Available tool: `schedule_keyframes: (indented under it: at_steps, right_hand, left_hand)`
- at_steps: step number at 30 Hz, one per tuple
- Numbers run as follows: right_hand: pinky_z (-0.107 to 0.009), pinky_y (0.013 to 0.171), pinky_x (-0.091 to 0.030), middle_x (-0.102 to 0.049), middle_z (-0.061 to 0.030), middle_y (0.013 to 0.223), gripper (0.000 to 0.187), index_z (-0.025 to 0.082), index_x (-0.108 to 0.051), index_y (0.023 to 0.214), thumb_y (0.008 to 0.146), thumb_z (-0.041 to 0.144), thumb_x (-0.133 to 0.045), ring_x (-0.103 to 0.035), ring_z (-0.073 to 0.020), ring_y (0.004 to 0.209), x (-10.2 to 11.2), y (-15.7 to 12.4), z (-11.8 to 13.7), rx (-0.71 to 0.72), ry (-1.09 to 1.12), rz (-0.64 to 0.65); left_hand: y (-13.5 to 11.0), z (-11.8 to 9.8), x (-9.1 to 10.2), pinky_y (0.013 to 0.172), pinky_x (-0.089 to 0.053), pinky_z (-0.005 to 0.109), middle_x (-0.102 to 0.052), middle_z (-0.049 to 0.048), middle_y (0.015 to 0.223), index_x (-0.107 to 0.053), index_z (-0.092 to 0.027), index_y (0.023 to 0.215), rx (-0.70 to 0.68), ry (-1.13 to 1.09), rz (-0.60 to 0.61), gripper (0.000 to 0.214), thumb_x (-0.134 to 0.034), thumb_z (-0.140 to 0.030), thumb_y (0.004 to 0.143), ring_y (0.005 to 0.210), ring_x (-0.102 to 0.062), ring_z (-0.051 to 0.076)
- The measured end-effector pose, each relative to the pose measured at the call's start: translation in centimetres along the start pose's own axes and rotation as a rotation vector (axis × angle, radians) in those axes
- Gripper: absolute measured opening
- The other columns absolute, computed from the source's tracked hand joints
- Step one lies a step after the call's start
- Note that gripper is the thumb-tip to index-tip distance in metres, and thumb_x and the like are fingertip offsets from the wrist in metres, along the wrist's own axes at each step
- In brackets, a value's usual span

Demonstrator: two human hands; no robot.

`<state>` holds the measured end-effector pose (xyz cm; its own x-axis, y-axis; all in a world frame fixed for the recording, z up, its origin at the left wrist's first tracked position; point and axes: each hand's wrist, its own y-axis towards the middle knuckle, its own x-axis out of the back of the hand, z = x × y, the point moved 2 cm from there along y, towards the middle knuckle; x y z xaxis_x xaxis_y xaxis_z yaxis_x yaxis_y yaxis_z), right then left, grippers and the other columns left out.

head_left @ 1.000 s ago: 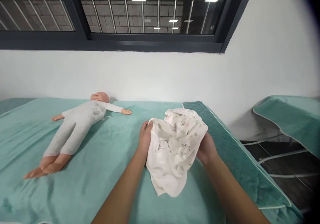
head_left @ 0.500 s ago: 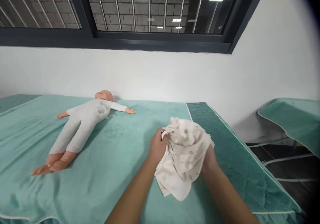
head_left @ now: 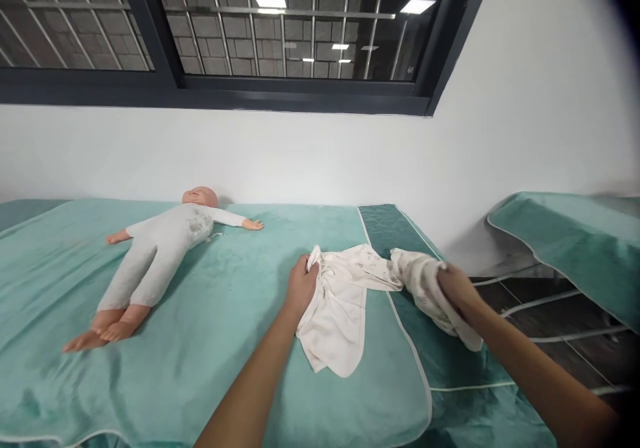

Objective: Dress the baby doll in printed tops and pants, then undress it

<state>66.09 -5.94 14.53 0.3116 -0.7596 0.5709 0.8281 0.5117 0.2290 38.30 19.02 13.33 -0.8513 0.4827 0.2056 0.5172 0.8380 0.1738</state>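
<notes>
A white baby garment (head_left: 343, 315) with a small printed pattern is stretched between my two hands above the green bedcover. My left hand (head_left: 301, 285) is closed on one edge of it, near its upper left. My right hand (head_left: 457, 288) grips a bunched, twisted part at the far right. A sleeve-like strip joins the two parts, and the garment's exact cut is hard to make out. Off to the left a baby doll (head_left: 165, 241) in a white body suit lies on its back, arms spread, legs crossed at the feet.
The light green cover (head_left: 225, 368) lies over a darker quilted sheet (head_left: 465, 361). Right of the bed are metal slats (head_left: 543, 305) over a dark floor and another green-covered surface (head_left: 575, 248). Behind stand a white wall (head_left: 300, 155) and a barred window (head_left: 295, 35).
My right hand has moved to the right, pulling part of the garment out from the bundle. My left hand keeps its hold. The camera view has shifted slightly; the doll lies as before.
</notes>
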Motion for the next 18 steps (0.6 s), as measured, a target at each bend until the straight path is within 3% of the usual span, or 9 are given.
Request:
schedule_keyframes:
  at_steps: [2,6,8,10,13,14,16,18]
  right_hand:
    - [-0.039,0.058,-0.043,-0.065,-0.0119,0.062,0.016,0.022,-0.058,0.059,0.072,0.03,-0.055,-0.061,-0.0277,0.061,-0.4,0.5,0.2,-0.008,-0.103,0.101]
    - [-0.037,0.062,-0.047,-0.066,-0.0083,0.06,0.013,0.023,-0.055,0.05,0.06,0.025,-0.064,-0.061,-0.026,0.062,1.4,3.0,2.8,0.056,-0.216,0.321]
    - [-0.038,0.067,-0.049,-0.07,-0.011,0.069,0.011,0.021,-0.059,0.054,0.054,0.023,-0.07,-0.064,-0.0277,0.068,1.9,4.0,5.3,0.086,-0.256,0.363]
    - [-0.038,0.075,-0.049,-0.073,-0.0133,0.091,0.02,0.02,-0.068,0.07,0.052,0.025,-0.075,-0.066,-0.0298,0.083,1.0,3.8,8.7,0.135,-0.256,0.395]
    - [-0.034,0.08,-0.049,-0.067,-0.0079,0.12,0.056,0.027,-0.068,0.113,0.059,0.036,-0.079,-0.064,-0.0277,0.102,-2.4,1.2,15.8,0.296,-0.108,0.58]
    - [-0.033,0.083,-0.048,-0.065,-0.0061,0.125,0.06,0.029,-0.063,0.122,0.064,0.038,-0.077,-0.062,-0.0262,0.107,-3.5,0.0,18.6,0.406,-0.03,0.619]
    - [-0.03,0.086,-0.046,-0.065,-0.0009,0.121,0.046,0.029,-0.063,0.12,0.075,0.037,-0.069,-0.062,-0.0208,0.104,-5.0,-2.1,23.7,0.611,0.031,0.633]
    - [-0.026,0.078,-0.044,-0.07,0.0016,0.1,0.025,0.024,-0.067,0.104,0.083,0.034,-0.06,-0.062,-0.0165,0.087,-5.6,-3.4,27.4,0.692,-0.019,0.567]
  left_hand:
    - [0.1,-0.2,0.2,0.069,-0.039,0.025,-0.057,-0.0016,0.072,-0.059,-0.019,0.076,0.022,-0.021,0.006,0.012,-0.056,-0.031,0.079,0.072,-0.05,0.016]
    - [1.0,-1.3,0.8,0.062,-0.042,0.026,-0.057,-0.0005,0.064,-0.06,-0.017,0.072,0.115,-0.065,0.089,0.012,-0.061,-0.028,0.072,0.063,-0.052,0.016]
    - [1.4,-2.9,1.4,0.058,-0.044,0.028,-0.06,0.0014,0.063,-0.062,-0.015,0.076,0.138,-0.087,0.151,0.016,-0.061,-0.031,0.072,0.059,-0.054,0.017]
    - [1.5,-5.8,2.2,0.059,-0.045,0.029,-0.064,0.0028,0.068,-0.064,-0.015,0.08,0.112,-0.098,0.211,0.021,-0.064,-0.035,0.072,0.061,-0.057,0.018]
    - [1.0,-12.1,3.7,0.071,-0.046,0.027,-0.068,0.0017,0.078,-0.069,-0.017,0.077,-0.037,-0.061,0.337,0.017,-0.07,-0.033,0.069,0.075,-0.061,0.019]
    - [0.6,-14.4,4.2,0.077,-0.046,0.027,-0.07,0.002,0.085,-0.071,-0.018,0.082,-0.2,0.027,0.435,0.015,-0.067,-0.03,0.072,0.083,-0.062,0.02]
    - [-0.3,-18.4,5.6,0.086,-0.044,0.028,-0.072,0.0011,0.098,-0.074,-0.022,0.091,-0.444,0.191,0.534,0.022,-0.057,-0.022,0.077,0.094,-0.063,0.022]
    - [-1.0,-20.9,7.5,0.092,-0.042,0.031,-0.071,0.0008,0.105,-0.073,-0.023,0.099,-0.539,0.415,0.484,0.03,-0.051,-0.018,0.079,0.102,-0.062,0.024]
